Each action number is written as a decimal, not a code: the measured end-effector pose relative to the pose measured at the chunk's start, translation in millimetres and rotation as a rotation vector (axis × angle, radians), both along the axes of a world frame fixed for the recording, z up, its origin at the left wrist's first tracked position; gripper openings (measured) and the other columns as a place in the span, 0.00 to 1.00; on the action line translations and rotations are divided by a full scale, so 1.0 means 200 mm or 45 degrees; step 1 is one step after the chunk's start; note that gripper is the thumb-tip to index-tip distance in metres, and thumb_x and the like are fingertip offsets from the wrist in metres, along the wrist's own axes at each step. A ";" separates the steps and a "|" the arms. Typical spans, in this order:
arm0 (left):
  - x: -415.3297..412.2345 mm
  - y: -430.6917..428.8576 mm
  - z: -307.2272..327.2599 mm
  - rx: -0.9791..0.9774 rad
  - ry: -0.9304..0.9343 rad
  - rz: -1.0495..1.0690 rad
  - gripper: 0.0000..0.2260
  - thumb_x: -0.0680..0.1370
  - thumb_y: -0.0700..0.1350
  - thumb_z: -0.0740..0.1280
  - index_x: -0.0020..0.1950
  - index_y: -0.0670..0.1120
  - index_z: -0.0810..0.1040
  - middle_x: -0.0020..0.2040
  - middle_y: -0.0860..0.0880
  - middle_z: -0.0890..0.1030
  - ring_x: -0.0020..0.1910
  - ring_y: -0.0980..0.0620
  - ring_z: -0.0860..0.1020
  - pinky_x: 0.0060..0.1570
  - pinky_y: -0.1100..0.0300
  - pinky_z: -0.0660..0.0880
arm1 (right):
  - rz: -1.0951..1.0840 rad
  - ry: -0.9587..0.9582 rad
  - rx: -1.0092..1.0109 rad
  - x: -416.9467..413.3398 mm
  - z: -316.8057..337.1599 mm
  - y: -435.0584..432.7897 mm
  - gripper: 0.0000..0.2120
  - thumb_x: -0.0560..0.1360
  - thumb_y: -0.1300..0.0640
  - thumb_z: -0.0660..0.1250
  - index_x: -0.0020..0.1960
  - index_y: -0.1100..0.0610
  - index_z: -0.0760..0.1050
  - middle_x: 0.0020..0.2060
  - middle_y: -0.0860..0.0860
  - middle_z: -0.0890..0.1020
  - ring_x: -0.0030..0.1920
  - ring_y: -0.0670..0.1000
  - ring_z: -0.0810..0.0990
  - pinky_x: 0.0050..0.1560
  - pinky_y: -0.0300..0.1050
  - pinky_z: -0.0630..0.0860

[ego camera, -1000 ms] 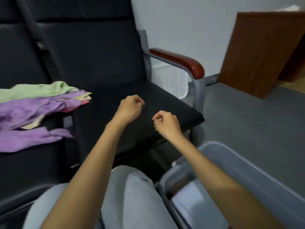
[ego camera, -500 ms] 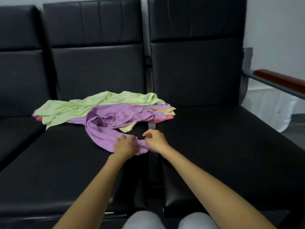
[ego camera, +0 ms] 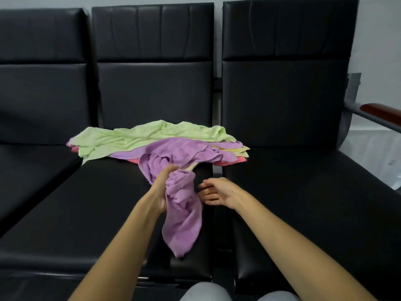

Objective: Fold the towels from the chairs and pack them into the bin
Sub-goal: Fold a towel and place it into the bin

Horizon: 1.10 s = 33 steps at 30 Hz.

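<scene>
Purple towel [ego camera: 184, 224] now lifted, dangling just in front of the pile [ego camera: 152, 135] | my left hand [ego camera: 159, 190] clutches its bunched middle | right hand [ego camera: 217, 191] released, fingers loose beside it (folding can start; bin unseen)

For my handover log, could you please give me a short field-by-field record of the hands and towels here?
left hand: grips the purple towel, raised off the seat, far end lying on the pile
right hand: open, beside that towel, holding nothing
pile: green towel on top; purple, yellow and pink layers beneath; unfolded
location: middle chair seat, black row
bin: not in view
</scene>
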<state>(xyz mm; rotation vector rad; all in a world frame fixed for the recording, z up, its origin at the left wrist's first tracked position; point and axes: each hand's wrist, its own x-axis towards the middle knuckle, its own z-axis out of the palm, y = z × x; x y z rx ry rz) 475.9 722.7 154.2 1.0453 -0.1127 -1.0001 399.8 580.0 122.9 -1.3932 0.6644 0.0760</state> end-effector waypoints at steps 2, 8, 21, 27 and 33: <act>-0.04 0.04 0.04 0.056 -0.092 -0.185 0.25 0.78 0.52 0.58 0.22 0.43 0.72 0.19 0.48 0.72 0.19 0.54 0.72 0.22 0.69 0.70 | -0.106 -0.048 0.148 0.03 0.00 0.02 0.17 0.80 0.48 0.57 0.45 0.60 0.75 0.39 0.55 0.79 0.39 0.50 0.78 0.41 0.42 0.75; -0.11 0.12 0.08 0.232 -0.355 -0.541 0.16 0.71 0.51 0.68 0.34 0.40 0.84 0.34 0.44 0.83 0.33 0.53 0.82 0.39 0.66 0.79 | -0.039 -0.129 0.558 0.08 0.07 0.15 0.25 0.79 0.48 0.59 0.36 0.65 0.82 0.31 0.59 0.83 0.29 0.53 0.82 0.32 0.40 0.78; 0.00 0.12 0.20 0.589 -1.133 -0.245 0.17 0.67 0.35 0.69 0.23 0.48 0.68 0.24 0.52 0.69 0.28 0.53 0.68 0.29 0.65 0.66 | -0.953 -0.845 0.747 -0.26 0.30 -0.22 0.14 0.75 0.65 0.59 0.35 0.61 0.79 0.27 0.54 0.81 0.30 0.52 0.81 0.30 0.38 0.77; -0.09 -0.12 0.24 0.764 -1.918 0.413 0.15 0.74 0.40 0.65 0.29 0.46 0.64 0.27 0.50 0.68 0.31 0.51 0.66 0.29 0.60 0.60 | -1.351 -1.077 0.880 -0.51 0.29 -0.42 0.08 0.74 0.66 0.57 0.38 0.59 0.73 0.37 0.54 0.77 0.39 0.52 0.78 0.40 0.41 0.78; -0.20 -0.35 0.08 0.901 -1.863 -0.222 0.18 0.73 0.46 0.69 0.27 0.46 0.65 0.27 0.50 0.68 0.32 0.50 0.68 0.30 0.59 0.61 | -1.128 -0.028 -0.068 -0.85 0.17 -0.61 0.05 0.73 0.68 0.63 0.47 0.65 0.76 0.44 0.59 0.77 0.43 0.54 0.78 0.48 0.45 0.77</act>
